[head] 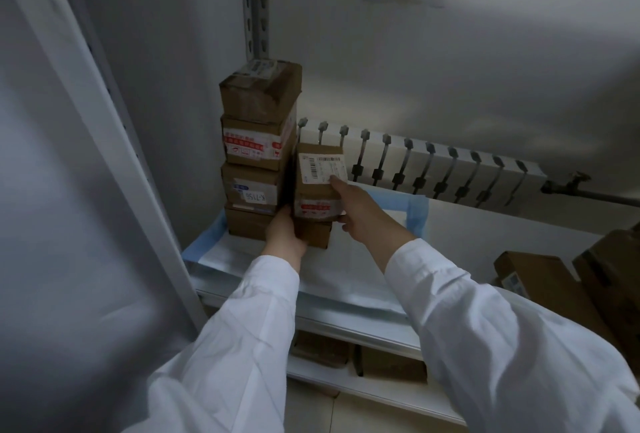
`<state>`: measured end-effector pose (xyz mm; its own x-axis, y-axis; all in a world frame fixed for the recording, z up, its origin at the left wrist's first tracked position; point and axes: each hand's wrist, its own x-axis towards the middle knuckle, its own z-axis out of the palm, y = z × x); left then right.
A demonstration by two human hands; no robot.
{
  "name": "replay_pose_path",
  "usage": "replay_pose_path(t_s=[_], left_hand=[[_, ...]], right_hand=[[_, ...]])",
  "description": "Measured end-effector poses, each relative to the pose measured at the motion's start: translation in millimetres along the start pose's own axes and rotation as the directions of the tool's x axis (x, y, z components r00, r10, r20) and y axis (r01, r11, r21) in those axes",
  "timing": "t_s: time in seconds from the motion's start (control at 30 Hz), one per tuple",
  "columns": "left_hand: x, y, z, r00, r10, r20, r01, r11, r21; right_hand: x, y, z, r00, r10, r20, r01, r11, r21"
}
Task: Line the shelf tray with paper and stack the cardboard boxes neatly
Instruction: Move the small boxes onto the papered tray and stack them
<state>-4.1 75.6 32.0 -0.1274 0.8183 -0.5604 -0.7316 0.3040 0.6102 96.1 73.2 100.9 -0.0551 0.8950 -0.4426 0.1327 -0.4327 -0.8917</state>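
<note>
1. We see two stacks of cardboard boxes standing on the paper-lined shelf tray (242,288), at its far left corner. The tall stack (258,152) has four boxes; the short stack (318,195) touches its right side and has three.
2. The lining paper (346,259) is white with a blue border (417,214) and covers the tray's left part.
3. Our left hand (285,233) wraps the near left edge of the short stack's bottom box, fingers curled between the two stacks.
4. Our right hand (360,210) presses flat against the short stack's right side, its fingertips (336,183) reaching the top box's barcode label (322,168).
5. Both arms wear white sleeves (485,321).
6. A white radiator (433,169) runs along the far wall behind the shelf.
7. More cardboard boxes sit on the lower shelf (391,363) and at the right edge (540,280).
</note>
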Motion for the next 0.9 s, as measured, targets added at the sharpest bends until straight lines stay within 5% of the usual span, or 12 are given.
replay_pose_path(t_s=[0.27,0.57,0.9], left_hand=[[-31,16,14,0.991,0.032,0.131,-0.006,0.980,-0.199],[-45,17,12,0.989,-0.006,0.150,0.028,0.990,-0.140],[-79,-34,53,0.994,-0.060,-0.092,0.059,0.998,-0.011]], right_hand=[[-8,0,10,0.999,0.004,0.032,-0.003,1.000,-0.025],[-25,5,5,0.999,0.026,0.035,-0.023,0.998,-0.066],[-44,18,-59,0.996,0.039,-0.075,-0.039,0.999,0.003]])
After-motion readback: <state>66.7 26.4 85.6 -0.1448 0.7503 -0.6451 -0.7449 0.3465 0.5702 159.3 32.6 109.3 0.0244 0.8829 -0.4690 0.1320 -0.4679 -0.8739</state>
